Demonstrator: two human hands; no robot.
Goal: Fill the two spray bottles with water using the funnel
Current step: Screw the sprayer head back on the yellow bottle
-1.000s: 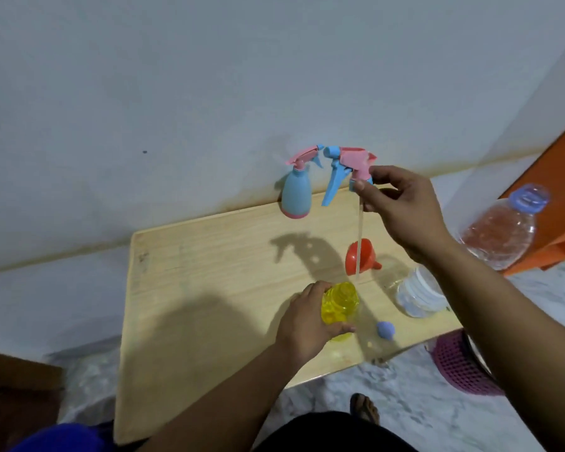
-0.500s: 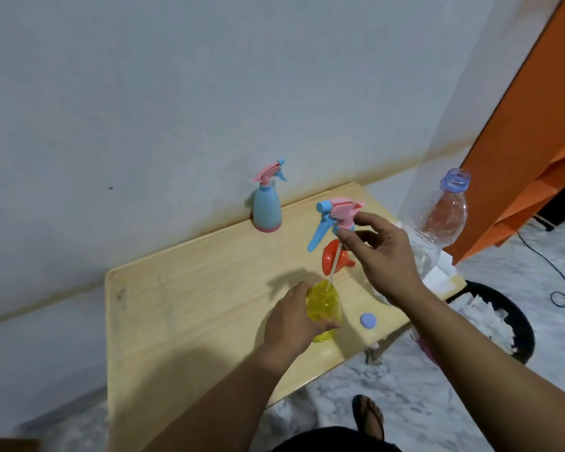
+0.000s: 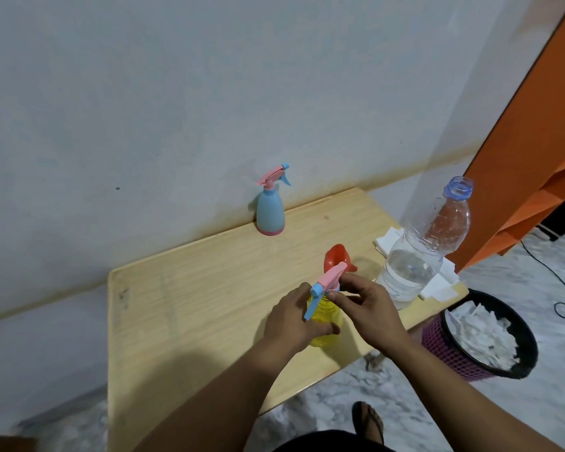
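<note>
Yellow spray bottle point(image 3: 327, 321), near the table's point(image 3: 190, 308) front edge: recapping.
Our left hand point(image 3: 291, 321) grips its body; our right hand point(image 3: 366, 305) pinches the trigger head point(image 3: 327, 282), which next needs screwing tight.

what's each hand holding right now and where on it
The left hand grips the yellow spray bottle around its body. The right hand pinches the collar of the pink and blue spray head, at the bottle's neck.
</note>
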